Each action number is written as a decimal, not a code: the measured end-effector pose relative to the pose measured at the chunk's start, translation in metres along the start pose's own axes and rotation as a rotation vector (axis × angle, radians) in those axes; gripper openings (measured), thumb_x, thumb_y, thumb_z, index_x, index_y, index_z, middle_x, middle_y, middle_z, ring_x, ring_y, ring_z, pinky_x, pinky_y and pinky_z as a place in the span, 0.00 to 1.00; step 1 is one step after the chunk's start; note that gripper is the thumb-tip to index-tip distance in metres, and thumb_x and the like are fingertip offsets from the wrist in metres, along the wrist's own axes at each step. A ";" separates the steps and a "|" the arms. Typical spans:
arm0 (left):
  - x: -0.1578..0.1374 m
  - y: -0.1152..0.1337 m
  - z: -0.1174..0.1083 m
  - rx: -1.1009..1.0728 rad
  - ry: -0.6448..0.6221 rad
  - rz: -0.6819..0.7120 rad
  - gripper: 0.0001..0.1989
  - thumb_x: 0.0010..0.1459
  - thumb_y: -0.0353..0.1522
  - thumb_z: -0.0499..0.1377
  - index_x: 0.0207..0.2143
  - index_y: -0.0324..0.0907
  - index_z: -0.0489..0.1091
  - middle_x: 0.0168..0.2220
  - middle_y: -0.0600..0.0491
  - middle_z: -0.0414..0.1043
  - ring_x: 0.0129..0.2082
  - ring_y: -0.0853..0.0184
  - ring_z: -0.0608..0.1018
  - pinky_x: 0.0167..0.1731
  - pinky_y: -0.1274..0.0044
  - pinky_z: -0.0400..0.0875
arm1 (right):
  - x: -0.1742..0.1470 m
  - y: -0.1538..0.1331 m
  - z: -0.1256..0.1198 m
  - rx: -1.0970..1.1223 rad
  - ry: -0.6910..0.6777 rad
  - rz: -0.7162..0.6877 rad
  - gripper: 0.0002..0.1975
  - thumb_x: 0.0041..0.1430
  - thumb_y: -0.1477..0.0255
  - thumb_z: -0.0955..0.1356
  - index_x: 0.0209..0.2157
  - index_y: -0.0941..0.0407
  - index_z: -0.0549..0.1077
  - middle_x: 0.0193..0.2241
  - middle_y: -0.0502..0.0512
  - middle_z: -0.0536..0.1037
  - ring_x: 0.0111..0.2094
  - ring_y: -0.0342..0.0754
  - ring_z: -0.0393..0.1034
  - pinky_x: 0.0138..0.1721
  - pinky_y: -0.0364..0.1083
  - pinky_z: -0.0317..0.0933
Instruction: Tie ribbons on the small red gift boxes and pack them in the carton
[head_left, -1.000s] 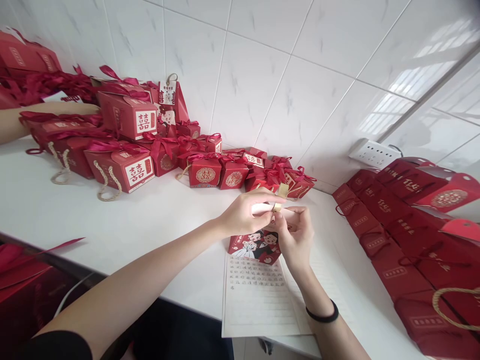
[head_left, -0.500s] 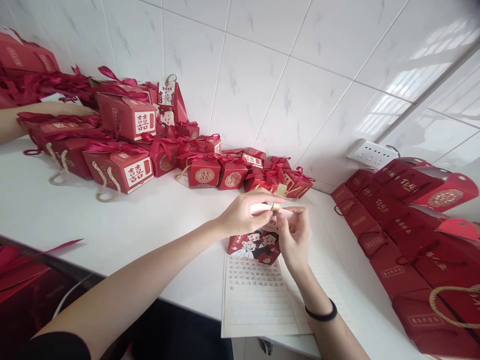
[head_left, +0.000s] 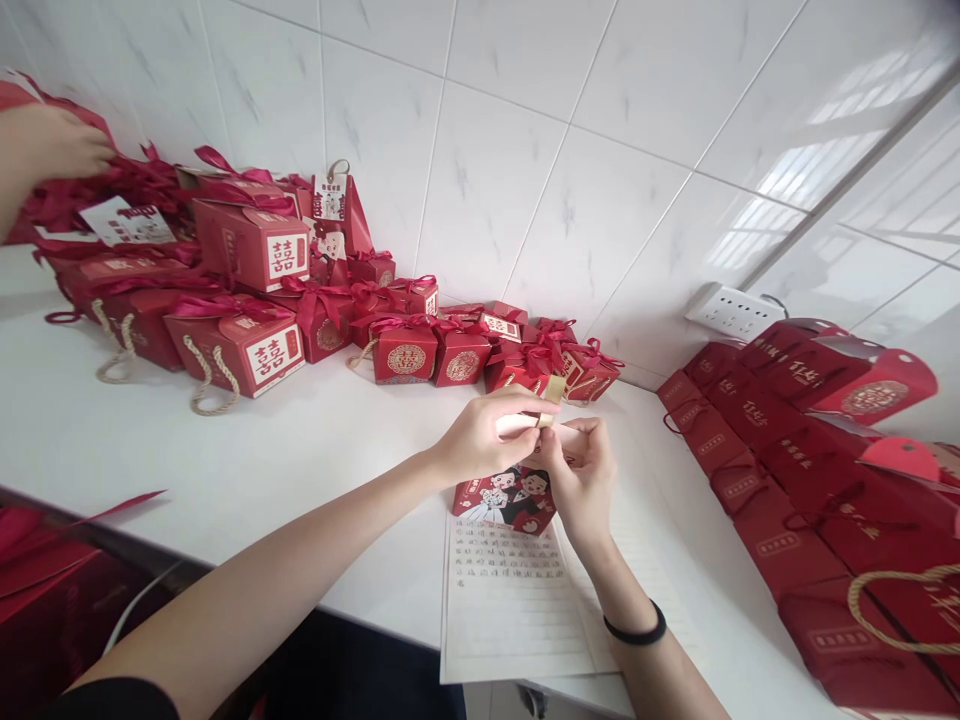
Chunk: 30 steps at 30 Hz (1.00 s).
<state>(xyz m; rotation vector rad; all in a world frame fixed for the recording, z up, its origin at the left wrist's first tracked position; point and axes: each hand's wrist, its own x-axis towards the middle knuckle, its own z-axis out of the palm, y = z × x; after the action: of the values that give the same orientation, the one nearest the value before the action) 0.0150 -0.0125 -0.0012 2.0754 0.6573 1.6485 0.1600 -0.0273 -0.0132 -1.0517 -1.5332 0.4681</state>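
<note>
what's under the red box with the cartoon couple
Lined pages extend from beneath the red box, with rows of handwriting showing just in front of it. Whatever lies directly under the box is covered and can't be seen.

The left hand (head_left: pixel 484 435) and right hand (head_left: pixel 585 475) meet at the top of a box (head_left: pixel 504 500), which lies directly below their grip. Toward the near side of the grip, a notebook (head_left: pixel 517 630) lies on the table (head_left: pixel 337 440), reaching its near edge. Just behind the grip runs a row of small boxes (head_left: pixel 405 355), in front of the wall (head_left: pixel 495 150). Farther left stand larger boxes (head_left: pixel 234 350), some stacked; beyond them is another person's hand (head_left: pixel 60 145). Well to the right, cartons (head_left: pixel 772 545) crowd together, a power strip (head_left: pixel 735 308) behind them.
</note>
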 end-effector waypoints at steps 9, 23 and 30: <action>-0.001 0.001 -0.001 -0.006 0.006 -0.021 0.12 0.52 0.24 0.56 0.40 0.38 0.73 0.38 0.50 0.75 0.37 0.70 0.77 0.41 0.75 0.75 | -0.002 0.002 0.000 0.113 -0.044 -0.004 0.10 0.58 0.63 0.65 0.32 0.54 0.60 0.25 0.50 0.78 0.25 0.49 0.75 0.25 0.46 0.69; -0.001 0.002 -0.001 -0.007 -0.001 -0.062 0.13 0.52 0.24 0.56 0.40 0.38 0.73 0.39 0.49 0.76 0.38 0.70 0.77 0.42 0.75 0.74 | -0.001 0.001 -0.002 0.034 -0.020 -0.014 0.11 0.56 0.64 0.66 0.31 0.54 0.61 0.23 0.50 0.77 0.24 0.49 0.74 0.23 0.46 0.68; -0.001 0.003 -0.001 -0.006 -0.005 -0.064 0.13 0.52 0.25 0.56 0.40 0.38 0.73 0.39 0.49 0.76 0.38 0.69 0.77 0.41 0.74 0.75 | 0.000 0.001 -0.002 0.041 -0.018 -0.023 0.10 0.57 0.65 0.66 0.31 0.54 0.60 0.23 0.49 0.77 0.23 0.48 0.73 0.23 0.45 0.68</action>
<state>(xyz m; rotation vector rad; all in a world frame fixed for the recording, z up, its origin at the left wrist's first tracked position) 0.0136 -0.0150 0.0000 2.0313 0.7089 1.6080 0.1618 -0.0272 -0.0133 -0.9993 -1.5441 0.4924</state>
